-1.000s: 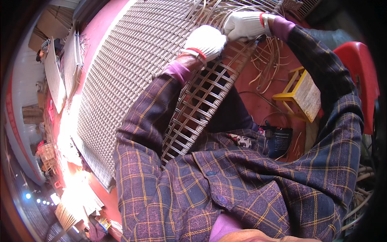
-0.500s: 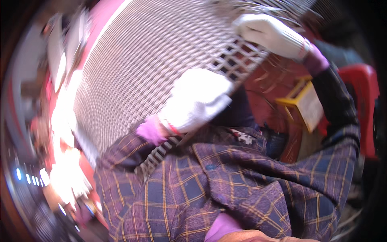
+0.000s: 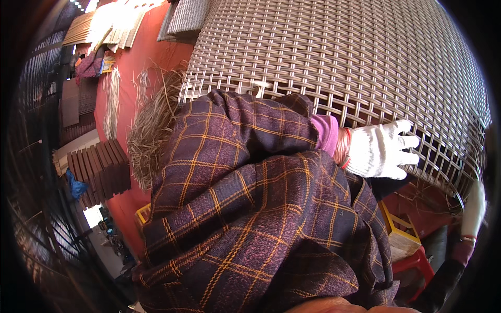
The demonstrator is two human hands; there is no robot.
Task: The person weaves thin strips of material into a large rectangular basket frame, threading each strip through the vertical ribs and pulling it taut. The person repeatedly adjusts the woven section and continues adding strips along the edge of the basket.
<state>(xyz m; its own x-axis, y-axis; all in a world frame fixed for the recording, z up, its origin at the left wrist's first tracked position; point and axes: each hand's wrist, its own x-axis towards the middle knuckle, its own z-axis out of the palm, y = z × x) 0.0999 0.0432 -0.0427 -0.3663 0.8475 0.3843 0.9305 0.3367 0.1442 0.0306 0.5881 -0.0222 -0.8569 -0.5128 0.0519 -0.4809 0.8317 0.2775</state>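
Left hand [image 3: 378, 151] has slid right, now pressing flat, fingers spread, on woven panel [image 3: 334, 57]; right hand [image 3: 472, 206] gripping its near-right edge.

A person in a plaid shirt presses a white-gloved left hand [image 3: 380, 149], fingers spread, flat against a large woven wicker panel [image 3: 334, 57]. The gloved right hand [image 3: 472, 208] grips the panel's lower right edge. Loose straw-coloured strands [image 3: 151, 130] lie on the red floor [image 3: 143, 52] beside stacked brown slats [image 3: 102, 172].
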